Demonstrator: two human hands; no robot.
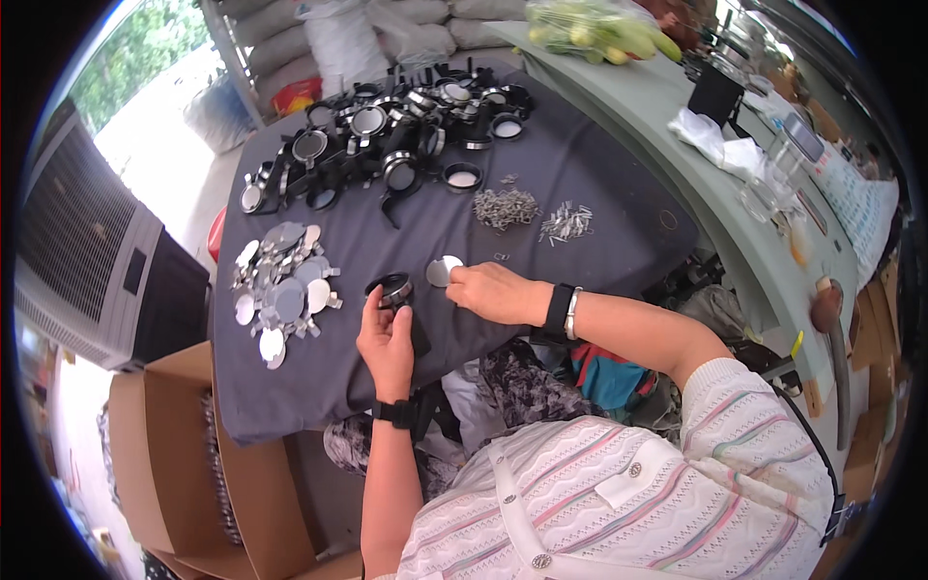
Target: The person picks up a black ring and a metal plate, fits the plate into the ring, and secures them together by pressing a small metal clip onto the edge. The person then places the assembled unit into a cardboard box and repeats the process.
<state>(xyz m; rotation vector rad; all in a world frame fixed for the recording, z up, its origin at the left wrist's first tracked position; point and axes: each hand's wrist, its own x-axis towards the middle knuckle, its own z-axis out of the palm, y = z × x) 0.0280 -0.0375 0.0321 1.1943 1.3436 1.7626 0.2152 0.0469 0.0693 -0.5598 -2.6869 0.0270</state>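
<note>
My left hand is closed around a black part with a round, metal-rimmed head; a dark handle-like length runs down beside the palm. Just to its right, my right hand pinches the edge of a flat, shiny round metal disc over the dark cloth. A pile of similar silver discs with small tabs lies to the left. Farther back is a heap of black parts with round metal-rimmed heads. Small metal clips and short metal pins form two little piles beyond my right hand.
The dark cloth covers the table. An open cardboard box stands at the near left, below a grey air cooler. Along the right runs a pale green table with a bag of green vegetables. A hammer is at far right.
</note>
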